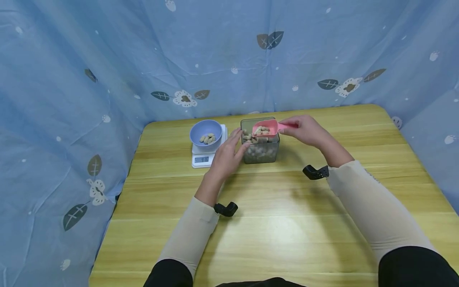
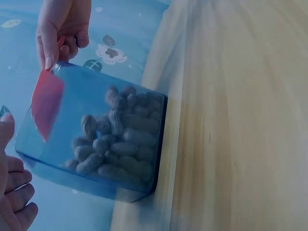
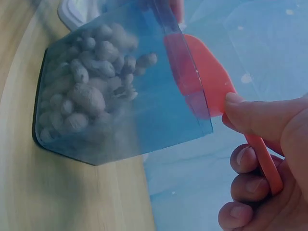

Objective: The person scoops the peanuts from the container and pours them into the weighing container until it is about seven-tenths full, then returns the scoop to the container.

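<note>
A pink scoop [image 1: 273, 126] carrying several peanuts is gripped by its handle in my right hand [image 1: 306, 129], with thumb and fingers wrapped round it in the right wrist view. The scoop's bowl is over the mouth of a clear grey-tinted container [image 1: 261, 154], its tip dipping below the rim. Unshelled peanuts [image 2: 127, 144] fill the lower part of the container. At the container's left side, my left hand [image 1: 226, 155] has its fingers loosely extended, fingertips right by the rim.
Left of the container stands a white kitchen scale [image 1: 196, 153] with a lit display. It bears a blue bowl [image 1: 199, 129] with several peanuts [image 1: 208, 138] inside. A blue patterned curtain [image 1: 229, 59] hangs behind the wooden table [image 1: 272, 223].
</note>
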Available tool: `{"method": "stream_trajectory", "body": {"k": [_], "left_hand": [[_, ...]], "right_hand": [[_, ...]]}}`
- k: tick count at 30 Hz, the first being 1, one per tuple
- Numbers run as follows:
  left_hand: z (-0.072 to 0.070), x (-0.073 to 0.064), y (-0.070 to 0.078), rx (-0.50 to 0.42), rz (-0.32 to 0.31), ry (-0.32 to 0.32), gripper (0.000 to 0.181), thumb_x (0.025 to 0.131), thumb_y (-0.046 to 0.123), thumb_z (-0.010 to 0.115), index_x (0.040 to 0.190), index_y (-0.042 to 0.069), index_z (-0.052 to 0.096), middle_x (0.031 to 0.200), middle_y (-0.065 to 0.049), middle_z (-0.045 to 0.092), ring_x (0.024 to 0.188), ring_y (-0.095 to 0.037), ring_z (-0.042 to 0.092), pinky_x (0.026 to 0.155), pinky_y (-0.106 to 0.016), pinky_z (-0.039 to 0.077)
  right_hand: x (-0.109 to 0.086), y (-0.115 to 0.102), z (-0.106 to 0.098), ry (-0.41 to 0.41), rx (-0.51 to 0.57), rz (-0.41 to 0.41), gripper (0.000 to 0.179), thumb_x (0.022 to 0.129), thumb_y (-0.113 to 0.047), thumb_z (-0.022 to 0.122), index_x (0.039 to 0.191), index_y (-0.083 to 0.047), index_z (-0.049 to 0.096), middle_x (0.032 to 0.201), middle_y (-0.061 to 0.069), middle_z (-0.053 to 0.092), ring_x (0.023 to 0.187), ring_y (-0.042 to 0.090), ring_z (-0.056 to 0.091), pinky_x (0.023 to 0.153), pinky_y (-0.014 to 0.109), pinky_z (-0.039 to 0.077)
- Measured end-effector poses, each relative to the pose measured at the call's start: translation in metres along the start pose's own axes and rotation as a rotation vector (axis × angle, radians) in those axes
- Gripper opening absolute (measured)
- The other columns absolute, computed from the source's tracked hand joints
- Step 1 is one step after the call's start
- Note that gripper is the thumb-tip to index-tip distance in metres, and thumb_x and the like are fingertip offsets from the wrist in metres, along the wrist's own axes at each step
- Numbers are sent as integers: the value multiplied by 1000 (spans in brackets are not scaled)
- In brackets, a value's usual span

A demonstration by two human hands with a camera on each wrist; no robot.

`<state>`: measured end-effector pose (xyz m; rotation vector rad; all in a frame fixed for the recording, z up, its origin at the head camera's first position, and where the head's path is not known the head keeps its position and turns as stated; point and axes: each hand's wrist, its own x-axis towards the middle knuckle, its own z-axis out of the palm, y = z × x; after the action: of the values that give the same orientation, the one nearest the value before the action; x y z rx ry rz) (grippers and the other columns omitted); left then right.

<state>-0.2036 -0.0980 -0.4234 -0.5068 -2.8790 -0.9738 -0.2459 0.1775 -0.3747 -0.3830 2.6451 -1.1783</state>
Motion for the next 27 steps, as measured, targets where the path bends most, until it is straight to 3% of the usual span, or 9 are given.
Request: {"method": "stream_trajectory", "body": {"k": [5, 10, 17, 21, 27], "left_hand": [[-10, -2, -11, -17, -17, 34, 67, 96, 56, 36, 151, 20, 22, 157, 6, 17, 144, -17, 19, 117, -40, 22], [-30, -6, -34, 24, -56, 123, 69, 96, 54, 38, 151, 16, 19, 158, 0, 15, 145, -20, 16, 117, -43, 20], [-50, -17, -81, 72, -225, 225, 69, 97, 43, 44, 151, 9, 17, 159, 0, 7, 146, -19, 10, 117, -45, 20], [-52, -19, -98, 41, -302, 217, 70, 97, 45, 44, 151, 9, 18, 159, -4, 9, 145, -23, 12, 117, -45, 18], [-49, -19, -104, 1, -349, 193, 71, 97, 47, 43, 150, 8, 19, 157, -8, 15, 143, -30, 19, 116, -47, 19]], "right_hand": [[4, -4, 1, 14, 10, 17, 51, 89, -45, 61, 129, -15, 59, 125, 10, 61, 106, 23, 57, 84, 41, 49], [9, -14, 5, 34, -13, -18, 51, 89, -46, 60, 130, -16, 58, 124, 10, 61, 97, 22, 57, 76, 36, 47], [19, -30, 15, 49, -3, -52, 49, 89, -45, 60, 132, -21, 57, 121, 6, 61, 87, 22, 52, 69, 34, 43], [27, -46, 24, 46, -10, -61, 49, 90, -44, 60, 133, -20, 56, 124, 5, 60, 96, 19, 56, 74, 34, 47], [46, -74, 47, 25, -55, -113, 43, 91, -37, 60, 130, -18, 58, 123, 5, 62, 97, 19, 56, 78, 36, 49]]}}
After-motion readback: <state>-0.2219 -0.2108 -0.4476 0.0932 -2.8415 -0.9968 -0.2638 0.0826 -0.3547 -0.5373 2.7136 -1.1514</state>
